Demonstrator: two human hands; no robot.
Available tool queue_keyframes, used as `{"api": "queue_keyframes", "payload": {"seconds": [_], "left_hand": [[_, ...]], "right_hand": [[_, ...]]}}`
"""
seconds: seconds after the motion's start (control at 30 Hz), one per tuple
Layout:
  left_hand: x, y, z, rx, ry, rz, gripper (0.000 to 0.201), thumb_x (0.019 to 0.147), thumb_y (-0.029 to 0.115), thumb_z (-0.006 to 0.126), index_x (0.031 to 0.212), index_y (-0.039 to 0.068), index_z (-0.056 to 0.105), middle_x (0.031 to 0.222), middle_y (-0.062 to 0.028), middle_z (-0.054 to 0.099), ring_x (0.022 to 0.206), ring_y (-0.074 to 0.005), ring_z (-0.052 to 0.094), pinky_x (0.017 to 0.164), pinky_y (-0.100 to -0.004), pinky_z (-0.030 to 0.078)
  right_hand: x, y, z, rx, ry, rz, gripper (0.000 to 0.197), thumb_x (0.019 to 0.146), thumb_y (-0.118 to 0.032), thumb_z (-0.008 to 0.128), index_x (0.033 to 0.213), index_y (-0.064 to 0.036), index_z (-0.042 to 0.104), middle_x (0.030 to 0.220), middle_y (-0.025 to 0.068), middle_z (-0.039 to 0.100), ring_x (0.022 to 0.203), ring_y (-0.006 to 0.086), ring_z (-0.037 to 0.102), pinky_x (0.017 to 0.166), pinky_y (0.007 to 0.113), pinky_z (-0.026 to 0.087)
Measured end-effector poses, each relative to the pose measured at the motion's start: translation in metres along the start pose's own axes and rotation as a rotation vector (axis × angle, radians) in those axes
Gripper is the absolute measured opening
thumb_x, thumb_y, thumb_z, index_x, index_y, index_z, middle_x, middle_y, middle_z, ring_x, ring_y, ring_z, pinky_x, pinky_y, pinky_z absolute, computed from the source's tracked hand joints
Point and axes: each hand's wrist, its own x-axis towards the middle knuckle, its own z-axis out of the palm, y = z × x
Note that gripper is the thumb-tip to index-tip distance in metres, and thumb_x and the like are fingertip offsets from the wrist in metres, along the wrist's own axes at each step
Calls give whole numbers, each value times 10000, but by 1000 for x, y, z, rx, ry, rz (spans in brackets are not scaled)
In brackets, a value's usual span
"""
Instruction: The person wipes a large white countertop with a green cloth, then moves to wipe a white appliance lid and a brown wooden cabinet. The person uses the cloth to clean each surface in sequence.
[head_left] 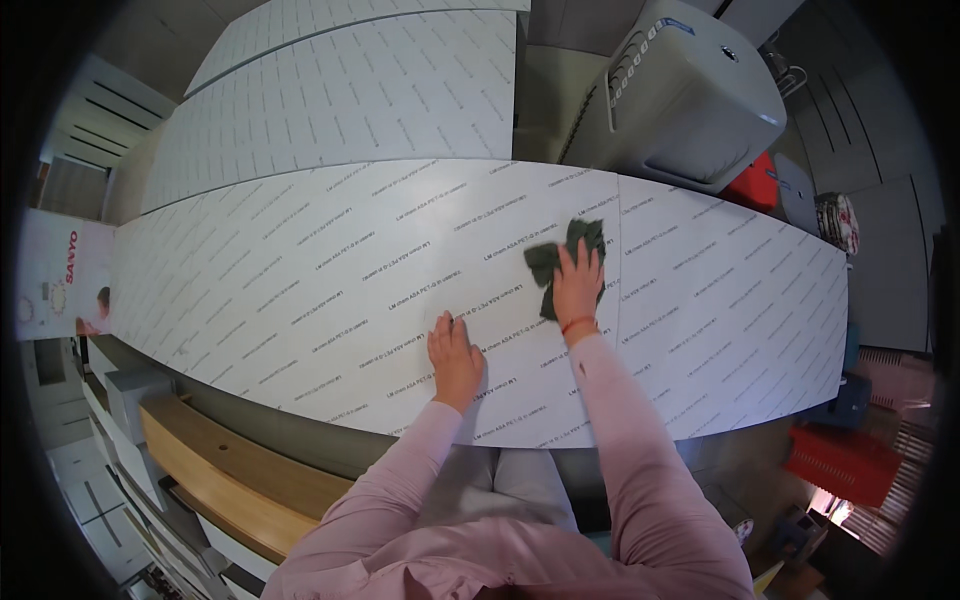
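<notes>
The right hand (576, 292), fingers spread, lies on a dark green cloth (547, 270) toward the far edge of a white surface (300, 290). The left hand (455, 364), loosely spread, rests closer to the near edge

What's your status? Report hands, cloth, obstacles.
Right hand on dark green cloth. Left hand on white panel. Grey boxy unit at far edge, clear of hands.

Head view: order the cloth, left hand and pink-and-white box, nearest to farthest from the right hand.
1. Cloth: under the right hand.
2. Left hand: to its left.
3. Pink-and-white box: at the far left.
</notes>
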Motion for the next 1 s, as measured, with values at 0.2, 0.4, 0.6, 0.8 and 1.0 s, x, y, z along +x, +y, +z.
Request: {"api": "queue_keyframes", "payload": {"seconds": [0.2, 0.4, 0.6, 0.8, 1.0], "left_hand": [[-10, -5, -11, 42, 24, -112, 580, 872, 125, 596, 1407, -40, 447, 1554, -244, 337, 1462, -405, 287, 1220, -561, 165], [-20, -19, 2, 103, 80, -67, 575, 866, 118, 581, 1403, -40, 449, 1556, -239, 343, 1452, -403, 298, 1215, -558, 179], [-16, -9, 4, 144, 88, -62, 548, 873, 137, 533, 1385, -49, 469, 1539, -241, 381, 1448, -390, 318, 1211, -553, 190], [-15, -7, 1, 167, 60, -103, 564, 871, 148, 540, 1394, -50, 467, 1546, -240, 376, 1454, -391, 312, 1211, -553, 190], [-19, -12, 4, 153, 92, -111, 556, 873, 154, 548, 1391, -42, 495, 1549, -230, 387, 1455, -386, 327, 1209, -566, 195]], "right_hand": [[-207, 11, -36, 44, -196, -75, 427, 872, -63, 598, 1253, -228, 695, 1564, 117, 399, 1450, 403, 323, 1163, 607, 260], [-209, 16, -42, 27, -236, -123, 459, 845, -39, 591, 1239, -241, 714, 1558, 142, 404, 1427, 431, 350, 1160, 613, 265], [-26, 9, -5, -43, 6, 109, 511, 946, -72, 507, 1435, -212, 558, 1578, 144, 366, 1452, 420, 308, 1193, 589, 226], [-29, -3, -6, 93, -71, 24, 453, 893, -10, 528, 1249, -217, 716, 1550, 134, 400, 1438, 409, 330, 1199, 562, 246], [-194, 9, -63, 167, -251, -156, 426, 749, 21, 614, 1113, -152, 753, 1483, 160, 479, 1375, 468, 383, 1152, 567, 307]]}}
